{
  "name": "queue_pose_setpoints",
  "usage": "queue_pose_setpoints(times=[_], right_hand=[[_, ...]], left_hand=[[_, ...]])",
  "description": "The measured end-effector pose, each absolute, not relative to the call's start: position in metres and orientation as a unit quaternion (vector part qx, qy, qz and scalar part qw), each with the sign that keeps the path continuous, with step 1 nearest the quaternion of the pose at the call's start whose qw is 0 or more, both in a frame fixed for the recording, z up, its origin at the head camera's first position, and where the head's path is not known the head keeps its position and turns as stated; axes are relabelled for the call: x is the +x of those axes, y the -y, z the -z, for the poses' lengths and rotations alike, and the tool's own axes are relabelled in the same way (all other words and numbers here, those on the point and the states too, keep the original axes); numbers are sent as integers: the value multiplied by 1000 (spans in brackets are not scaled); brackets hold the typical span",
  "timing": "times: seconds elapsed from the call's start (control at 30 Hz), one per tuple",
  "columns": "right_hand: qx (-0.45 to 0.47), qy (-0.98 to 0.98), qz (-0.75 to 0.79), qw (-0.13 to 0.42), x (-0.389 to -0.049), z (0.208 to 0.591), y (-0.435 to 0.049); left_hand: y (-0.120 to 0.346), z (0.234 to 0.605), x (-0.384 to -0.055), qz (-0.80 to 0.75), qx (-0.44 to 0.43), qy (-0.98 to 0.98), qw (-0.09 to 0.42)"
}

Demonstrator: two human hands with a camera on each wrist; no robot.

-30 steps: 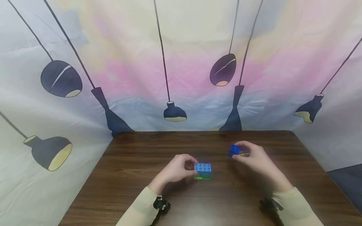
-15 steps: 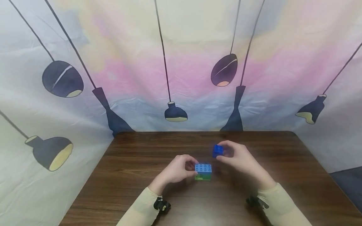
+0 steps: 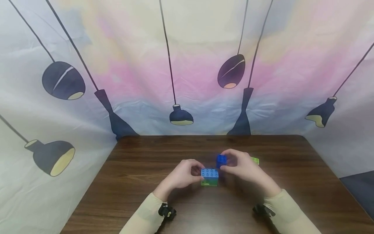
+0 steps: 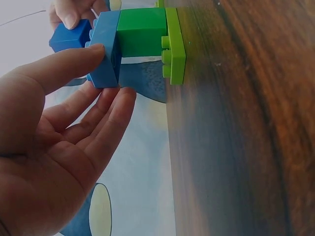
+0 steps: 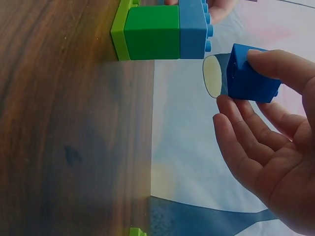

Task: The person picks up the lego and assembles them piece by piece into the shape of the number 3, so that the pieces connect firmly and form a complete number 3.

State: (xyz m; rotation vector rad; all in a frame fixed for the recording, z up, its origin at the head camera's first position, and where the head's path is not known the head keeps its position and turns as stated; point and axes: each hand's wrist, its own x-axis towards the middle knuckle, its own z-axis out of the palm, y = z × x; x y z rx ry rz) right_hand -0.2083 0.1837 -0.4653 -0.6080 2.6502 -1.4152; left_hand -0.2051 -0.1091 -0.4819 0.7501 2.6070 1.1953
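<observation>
Backdrop cloth [image 3: 140, 42] across the far side and both flanks, pastel, printed with dark lamps [image 3: 181, 117] on cords (flat print, not hanging). Table [image 3: 131, 152] in front of it, dark wood grain, rounded far corners. Low at right, past the table's side, a dark patch [image 3: 359, 185]; nature uncertain. Pale sleeves [image 3: 146, 213] in from the bottom, black wrist devices [image 3: 167, 212] strapped at the cuffs.

Left hand [image 3: 182, 175] gripping the top of a brick stack [image 3: 209, 177] between thumb and fingertips, at its left end. Stack order from below: lime plate, green brick, lighter blue eight-stud brick, studs up; contact with the wood hard to judge. Right hand [image 3: 243, 165] pinching a small dark blue brick [image 3: 221, 161] by thumb and fingers, held up beyond the stack's far right corner, above stud level (a narrow gap between the two in the right wrist view). Smallest showing: lime brick [image 3: 255, 160] on the table behind the right hand, partly hidden by it, so in the way on that side.

Edges and room: far edge close against the cloth, side edges flaring toward the viewer, near edge out of frame. Broad wood to either side of the hands, a strip beyond them, another between the forearms. Left approach to the stack blocked by fingers; right end unobstructed.
</observation>
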Motion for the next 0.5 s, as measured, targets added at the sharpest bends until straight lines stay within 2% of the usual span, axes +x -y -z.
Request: queue_pose_setpoints(times=[0.5], right_hand=[[-245, -861, 443, 46, -204, 471, -170]], left_hand=[[111, 482, -205, -403, 256, -874, 90]])
